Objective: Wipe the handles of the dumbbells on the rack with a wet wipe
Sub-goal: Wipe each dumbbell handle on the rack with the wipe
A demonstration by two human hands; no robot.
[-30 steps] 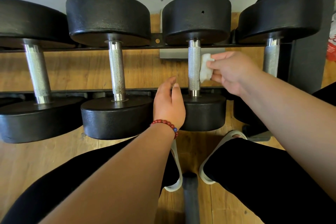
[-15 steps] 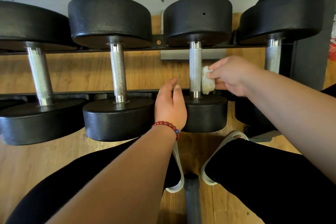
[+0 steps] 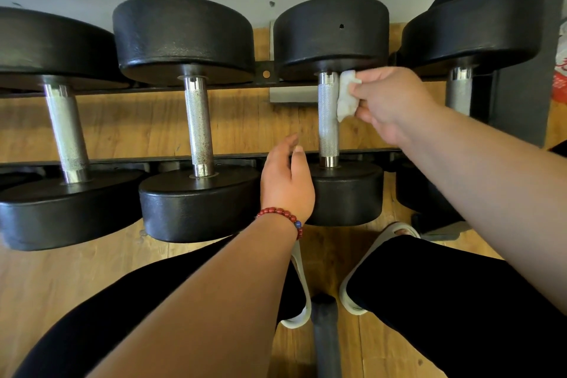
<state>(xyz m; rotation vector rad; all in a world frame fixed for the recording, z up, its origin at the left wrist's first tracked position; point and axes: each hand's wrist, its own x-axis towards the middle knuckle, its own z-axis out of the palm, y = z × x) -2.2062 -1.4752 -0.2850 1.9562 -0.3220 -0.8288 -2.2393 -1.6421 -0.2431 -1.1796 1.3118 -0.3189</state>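
Several black dumbbells with knurled steel handles lie across the rack's two rails. My right hand pinches a crumpled white wet wipe and presses it against the right side of the third dumbbell's handle, near its upper end. My left hand, a red bead bracelet on its wrist, rests with relaxed fingers on the near head of that dumbbell. The second dumbbell's handle and the leftmost handle are bare. The fourth handle shows partly behind my right hand.
The rack stands over a wooden floor against a grey wall. A dark upright post rises at the right. My black-clad knees and light sandals are below the rack, with a dark bar between my feet.
My right hand slid the wipe down the third handle, then back up to near its upper end. My left hand stayed on the near head.
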